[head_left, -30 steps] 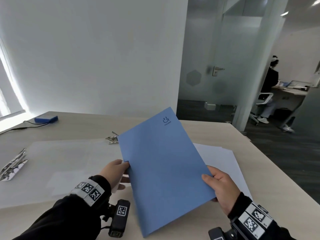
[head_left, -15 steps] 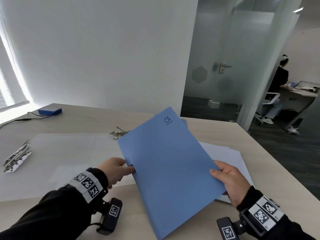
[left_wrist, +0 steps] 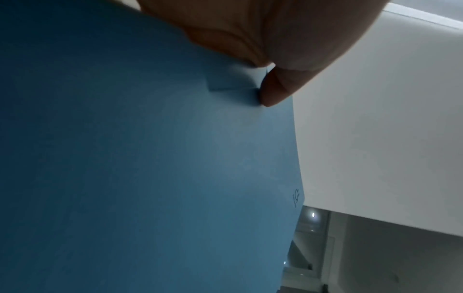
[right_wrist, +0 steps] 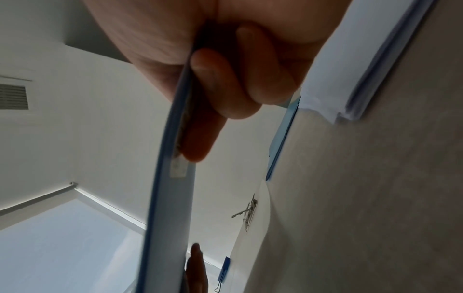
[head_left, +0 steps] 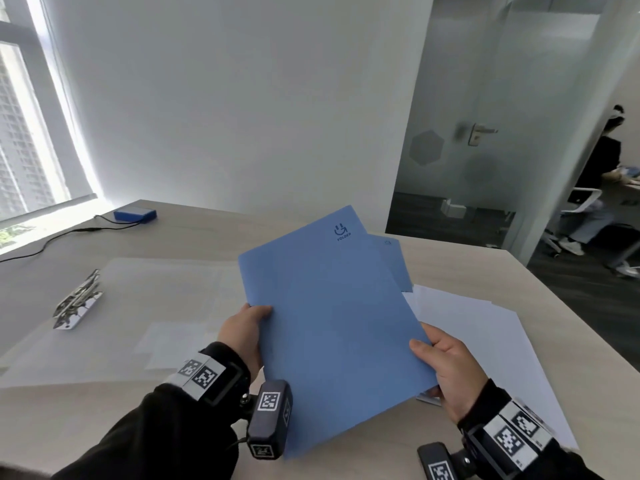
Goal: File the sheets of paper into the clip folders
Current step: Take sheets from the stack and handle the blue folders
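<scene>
I hold a closed blue folder (head_left: 332,323) tilted above the table with both hands. My left hand (head_left: 246,327) pinches its left edge, the thumb on top; in the left wrist view a fingertip (left_wrist: 273,93) presses the blue folder (left_wrist: 150,178). My right hand (head_left: 446,368) grips the right edge, thumb on top and fingers (right_wrist: 220,83) curled under the blue folder (right_wrist: 170,178). A second blue folder (head_left: 394,265) lies on the table behind. White sheets of paper (head_left: 485,341) lie stacked at the right.
Translucent plastic sheets (head_left: 114,313) cover the table's left half. Metal clips (head_left: 78,299) lie at the far left. A blue box (head_left: 135,213) with a black cable sits at the back left. A person (head_left: 599,174) sits beyond the glass door.
The folder has stayed in both hands and shifted slightly right. The head view has swung left and up, so the second folder behind it shows now.
</scene>
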Motion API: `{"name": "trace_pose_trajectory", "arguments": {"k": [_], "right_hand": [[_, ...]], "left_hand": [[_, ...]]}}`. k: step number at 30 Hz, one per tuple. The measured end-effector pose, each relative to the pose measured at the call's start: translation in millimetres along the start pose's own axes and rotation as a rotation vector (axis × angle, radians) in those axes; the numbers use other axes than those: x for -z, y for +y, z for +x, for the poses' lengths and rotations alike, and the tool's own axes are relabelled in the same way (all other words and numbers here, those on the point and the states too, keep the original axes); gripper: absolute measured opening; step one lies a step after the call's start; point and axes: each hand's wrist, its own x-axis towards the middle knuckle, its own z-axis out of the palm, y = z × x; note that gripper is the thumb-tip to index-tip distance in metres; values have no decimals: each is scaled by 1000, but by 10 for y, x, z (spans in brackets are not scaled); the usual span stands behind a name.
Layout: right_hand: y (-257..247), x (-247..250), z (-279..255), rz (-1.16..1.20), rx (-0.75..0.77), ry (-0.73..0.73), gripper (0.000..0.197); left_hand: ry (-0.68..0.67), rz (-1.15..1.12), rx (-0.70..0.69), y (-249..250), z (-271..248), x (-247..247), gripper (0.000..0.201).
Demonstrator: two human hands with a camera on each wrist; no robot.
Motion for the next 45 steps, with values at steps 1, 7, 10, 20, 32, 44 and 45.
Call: {"name": "trace_pose_trajectory", "arguments": {"k": [1,7,10,20,32,44,45], "right_hand": [[-6,1,20,-5,2,-1,33],[-91,102,98,-53,-4,47,32],[-132,117,104,-61,-2,47,32],[-198,54,1,-48,40,28,34],[-42,-81,-67,139,28,51,34],[43,300,388,313,-91,388,22],[41,334,481,327,-102,432,21]], "left_hand": [[10,26,-4,13,3,17,21],[55,468,-136,168,40,170,16],[19,897,-198,242,85,301,20],[-120,515,-9,301,-94,229,22],[-13,-140,69,-87,-71,-70,29],[-142,-157,86,-126,155,-451,24],[-146,-117,84,-147,182,-492,24]]}}
